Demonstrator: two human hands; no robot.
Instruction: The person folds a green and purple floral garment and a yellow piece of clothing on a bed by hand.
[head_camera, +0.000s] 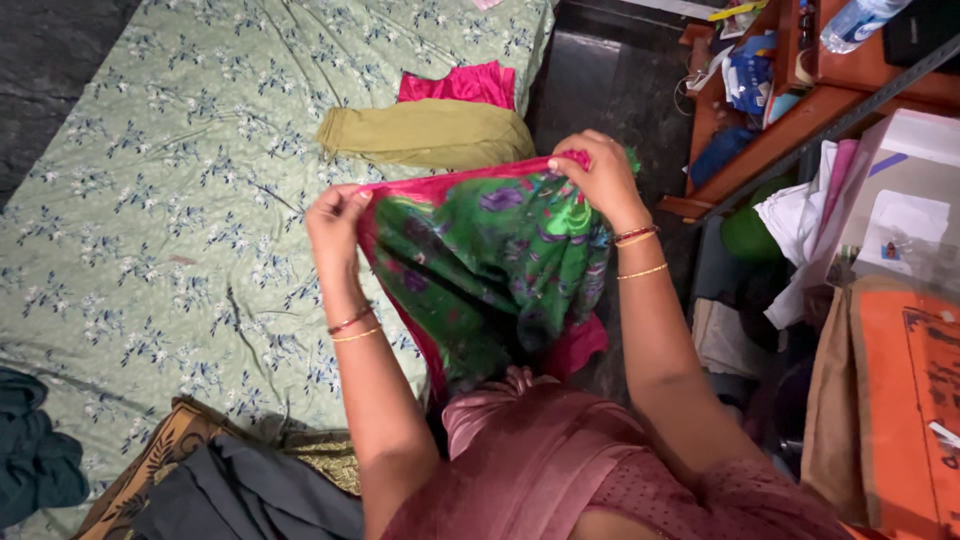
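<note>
I'm mid-fold, my left hand (335, 215) and right hand (592, 172) each pinched shut on a top corner of the green floral cloth with pink border (490, 260), hanging over the bed (150, 200); next those corners want bringing together evenly.
</note>
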